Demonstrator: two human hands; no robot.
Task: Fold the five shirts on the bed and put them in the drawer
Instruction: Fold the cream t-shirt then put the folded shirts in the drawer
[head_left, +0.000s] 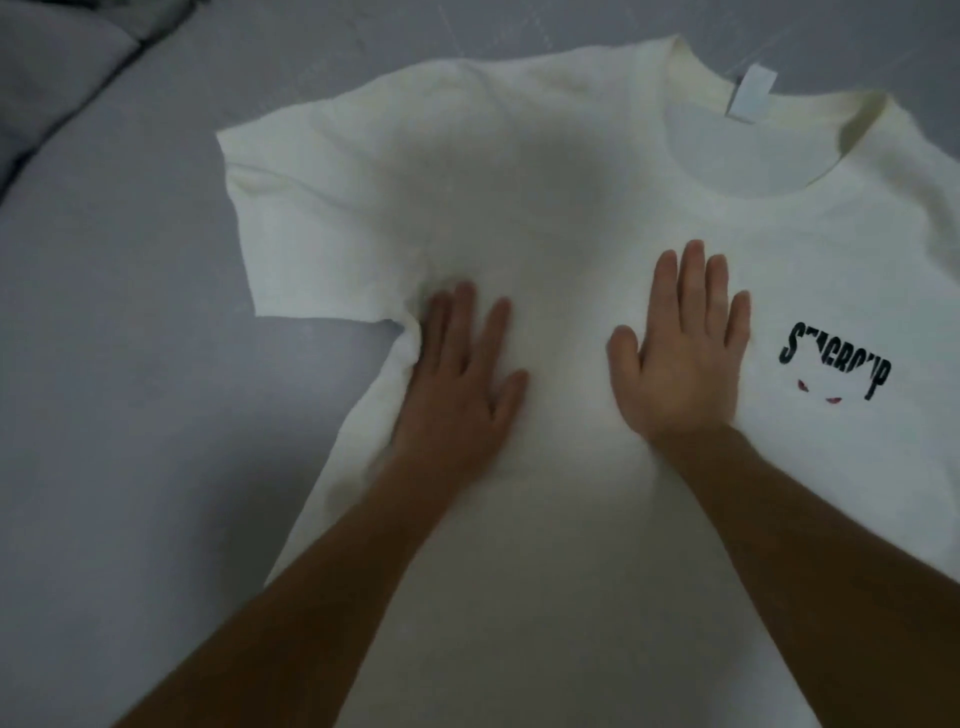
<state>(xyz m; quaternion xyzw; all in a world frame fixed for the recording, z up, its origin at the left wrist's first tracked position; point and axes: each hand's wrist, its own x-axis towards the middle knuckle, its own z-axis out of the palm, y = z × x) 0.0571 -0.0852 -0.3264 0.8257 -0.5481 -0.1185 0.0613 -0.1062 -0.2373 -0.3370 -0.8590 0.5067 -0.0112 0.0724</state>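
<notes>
Item: white cotton short-sleeved T-shirt (519, 218), spread front-up on grey-sheeted bed (130, 364); round collar w/ white neck tag (750, 93) lies beyond the fingertips, black chest print w/ small red marks (836, 366) just right of the R fingers, one sleeve (311, 234) spread left of the L fingers. Left hand (462, 384) & right hand (680, 358): both palm-down, fingers straight & close together, pressing flat on shirt body, holding nothing; hands apart, bare fabric between the thumbs. Dark grey bunched fabric (57, 67) at far-left corner, well away from fingers; type can't tell.
</notes>
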